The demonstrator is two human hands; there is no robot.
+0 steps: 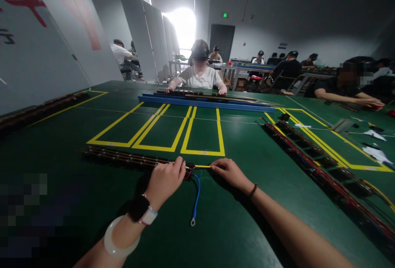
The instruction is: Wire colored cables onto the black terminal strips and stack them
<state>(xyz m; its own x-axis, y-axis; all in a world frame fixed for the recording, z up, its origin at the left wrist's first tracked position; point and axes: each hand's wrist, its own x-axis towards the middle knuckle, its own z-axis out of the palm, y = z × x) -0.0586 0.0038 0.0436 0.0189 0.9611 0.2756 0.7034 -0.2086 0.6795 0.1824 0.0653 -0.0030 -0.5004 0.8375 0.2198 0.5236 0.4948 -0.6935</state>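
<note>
Item: wiring work at a green table [247,227].

Left hand [165,181]: we hold it knuckles up, fingers curled down onto the near end of a long dark terminal strip [123,158]. It is closed about the bundle where the wires leave the strip. Whether the fingertips pinch a single wire we cannot tell. A watch and a pale bangle sit on that wrist, the forearm coming in from below.

Right hand [230,172]: just beside the left, flat and low, fingers drawn together on the far tip of a yellow wire [202,166], which runs straight between our two hands. It appears to be a light pinch, nearly closed.

Blue wire [196,198]: it hangs loose from under the left hand toward us, ending in a ring lug, held by neither hand. A red wire shows beside it.

Step in hand, as we judge it: drawing the yellow wire taut out of the strip end. The next move would call for a steady left-hand hold while the right guides the wire.

Beyond the grip: yellow tape rectangles [173,130]; a second wire harness [324,169] off to the right; a person [200,75] seated opposite at a blue rail.
</note>
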